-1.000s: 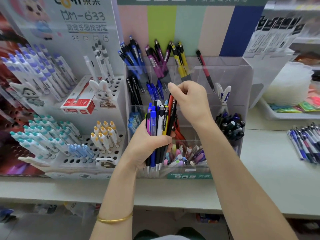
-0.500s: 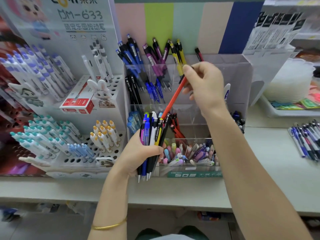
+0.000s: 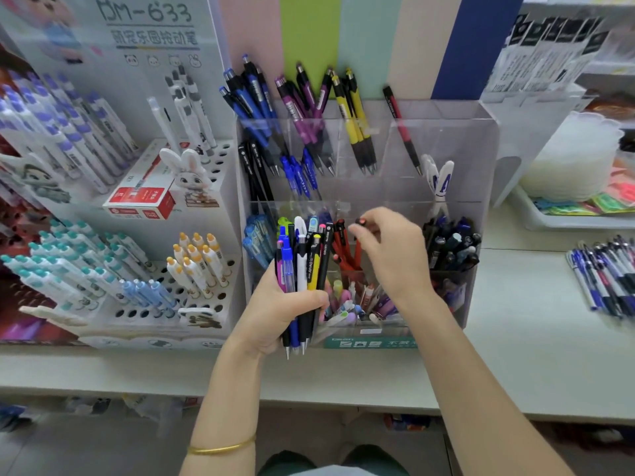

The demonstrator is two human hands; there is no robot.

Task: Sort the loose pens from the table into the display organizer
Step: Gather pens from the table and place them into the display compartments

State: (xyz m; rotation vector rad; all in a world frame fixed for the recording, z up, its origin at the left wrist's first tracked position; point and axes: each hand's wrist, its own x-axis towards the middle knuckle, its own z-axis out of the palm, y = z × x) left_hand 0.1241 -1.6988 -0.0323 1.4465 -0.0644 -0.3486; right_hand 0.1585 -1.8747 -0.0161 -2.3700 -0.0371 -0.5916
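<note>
**Red pen pinched over the organizer's middle tier**

A red pen [image 3: 359, 222] with a dark, rounded top was pinched at its upper end between the thumb and fingertips of the right grip [image 3: 388, 259]. It was held upright over a middle-tier compartment of the display organizer [image 3: 477, 156], just beside other red pens [image 3: 339, 240] with black clips that were already standing there.

A bundle of pens [image 3: 302, 266] was clasped in the left grip [image 3: 275, 314], whose fingers were curled tightly round the barrels. The bundle was held upright in front of the organizer's left half, and metal tips were seen protruding below the palm. Glossy plastic barrels in blue, white, black and yellow-and-black were gathered in it, with a few pink and green tops.

The organizer was made of clear, hard sheet, stepped in tiers and divided into box-shaped compartments. Blue, purple and yellow pens were propped in the back tier, and dark pens [image 3: 450, 245] were packed at the right of the middle tier. It was set on a pale, smooth worktop [image 3: 515, 355].

More loose pens [image 3: 604, 273] were laid flat side by side at the worktop's right edge, well apart from the organizer. A white stand [image 3: 220, 201] pierced with round holes was placed just to the organizer's left. A thin gold bangle [image 3: 220, 449] was worn on the left wrist.
</note>
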